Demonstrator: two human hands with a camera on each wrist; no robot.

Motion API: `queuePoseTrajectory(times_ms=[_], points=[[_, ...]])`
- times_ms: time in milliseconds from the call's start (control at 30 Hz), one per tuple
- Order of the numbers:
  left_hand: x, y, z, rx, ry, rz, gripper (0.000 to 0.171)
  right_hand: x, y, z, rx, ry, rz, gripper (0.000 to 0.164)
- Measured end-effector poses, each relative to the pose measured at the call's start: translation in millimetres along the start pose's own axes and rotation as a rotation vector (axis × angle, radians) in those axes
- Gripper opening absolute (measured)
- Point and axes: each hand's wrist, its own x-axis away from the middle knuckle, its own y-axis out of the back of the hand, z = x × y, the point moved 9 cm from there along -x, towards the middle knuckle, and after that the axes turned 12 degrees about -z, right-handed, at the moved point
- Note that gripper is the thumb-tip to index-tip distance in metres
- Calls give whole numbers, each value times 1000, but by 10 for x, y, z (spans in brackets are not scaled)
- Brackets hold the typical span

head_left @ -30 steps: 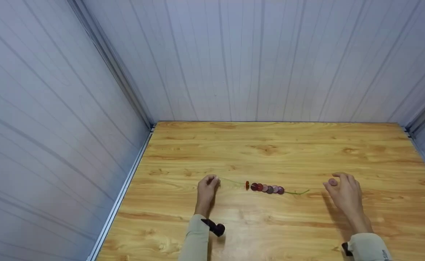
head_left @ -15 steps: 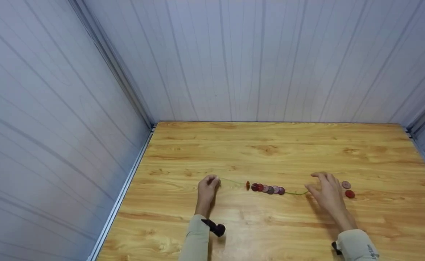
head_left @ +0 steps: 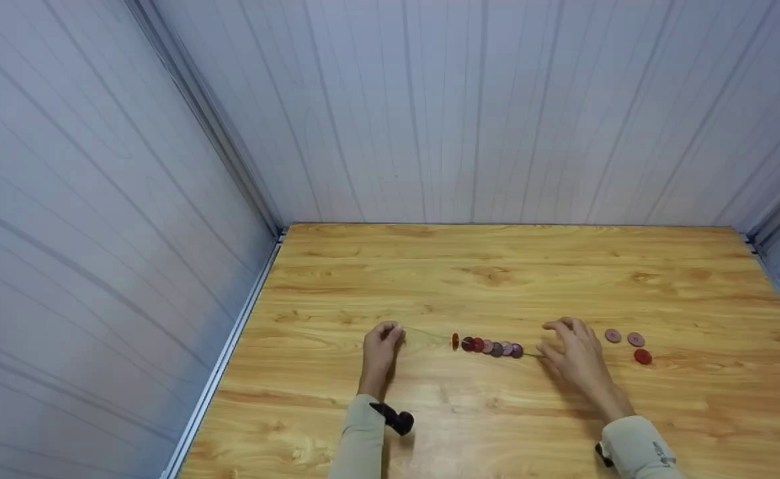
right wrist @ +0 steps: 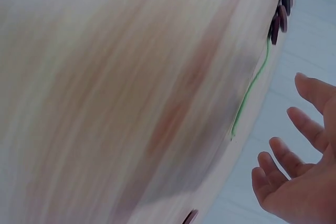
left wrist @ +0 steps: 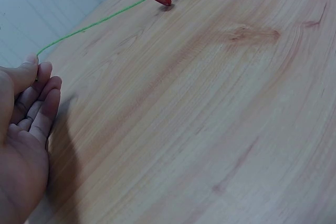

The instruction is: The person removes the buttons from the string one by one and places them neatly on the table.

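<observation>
My left hand (head_left: 380,352) pinches the end of a thin green string (left wrist: 94,23) between thumb and fingers. The string runs right through a red button (head_left: 455,341) tilted on its edge, then through a row of overlapping dark red, red, pink and purple buttons (head_left: 496,348) on the table. Past the row, the string's short right tail (right wrist: 249,90) lies on the wood. Over that tail my right hand (head_left: 576,362) is held with fingers spread and loosely bent; in the right wrist view it holds nothing and is apart from the string.
Two loose pink buttons, one nearer (head_left: 613,335) and one farther right (head_left: 635,339), lie beyond my right hand beside a loose red button (head_left: 643,356). The wooden table (head_left: 390,266) meets a pale panel wall (head_left: 430,133) at the back and another on the left (head_left: 97,266).
My right hand has moved left from around the loose buttons to above the string's right tail, bringing all the loose buttons into view. The left hand and the strung row have hardly moved.
</observation>
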Motion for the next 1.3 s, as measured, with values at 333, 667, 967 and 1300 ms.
queuePoseTrajectory(times_ms=[333,667,967,1300], points=[[19,0,-25,15,-6,5,21,9,-138,97,29,43,25,34],[-62,-12,80,22,-8,1,20,47,-268,153,10,62,72,35],[-155,-8,280,0,2,-38,20,62,-368,196,37,82,102,34],[-162,-8,274,-17,-10,-57,15,59,-405,275,48,113,98,27]])
